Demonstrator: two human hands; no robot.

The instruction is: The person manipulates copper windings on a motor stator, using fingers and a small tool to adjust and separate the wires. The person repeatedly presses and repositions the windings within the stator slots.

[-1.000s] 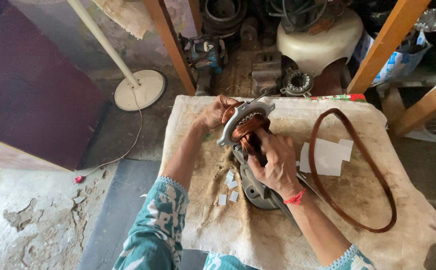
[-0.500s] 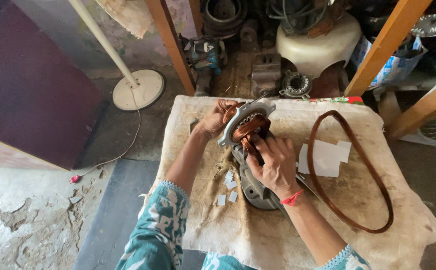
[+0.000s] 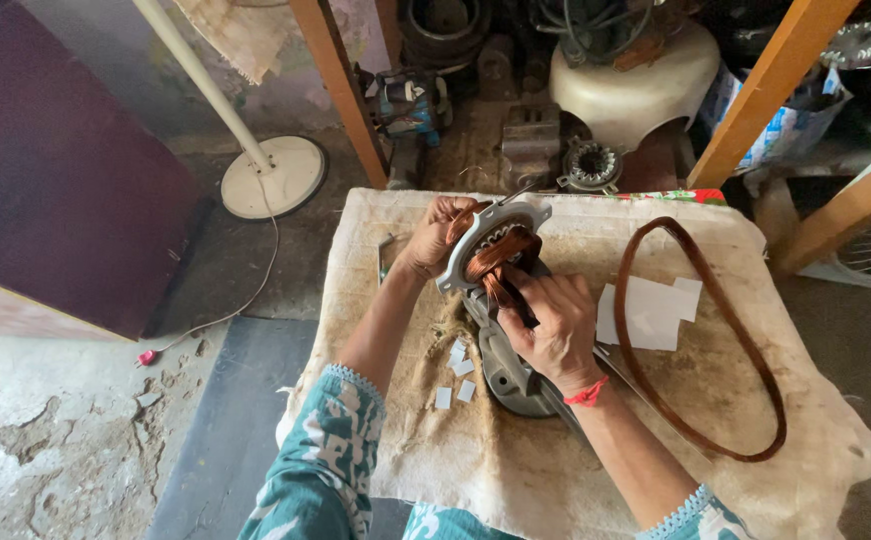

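**Copper winding half seated in a motor core**

At nine o'clock from the work, on the floor, stands the round white base of a fan stand (image 3: 274, 176). On the cloth-covered desk (image 3: 836, 440) the left hand (image 3: 434, 235) reaches in from seven o'clock, wrist bent, fingers curled round the far left rim of the motor core (image 3: 491, 245), gripping it to steady it. The core sits at the desk's middle, tilted up on its grey housing (image 3: 511, 375).

The copper winding (image 3: 501, 255) is partly laid in the core's ring; a bundle of strands runs out toward five o'clock, so seating looks unfinished, as far as one can judge. A few small white paper slips (image 3: 456, 375) lie loose at six o'clock of the core, apparently not yet used.

The right hand (image 3: 556, 325) comes from five o'clock, knuckles up, fingers pinched on the copper strands. At three o'clock lie white paper sheets (image 3: 646, 312) inside a large brown wire loop (image 3: 701, 350).
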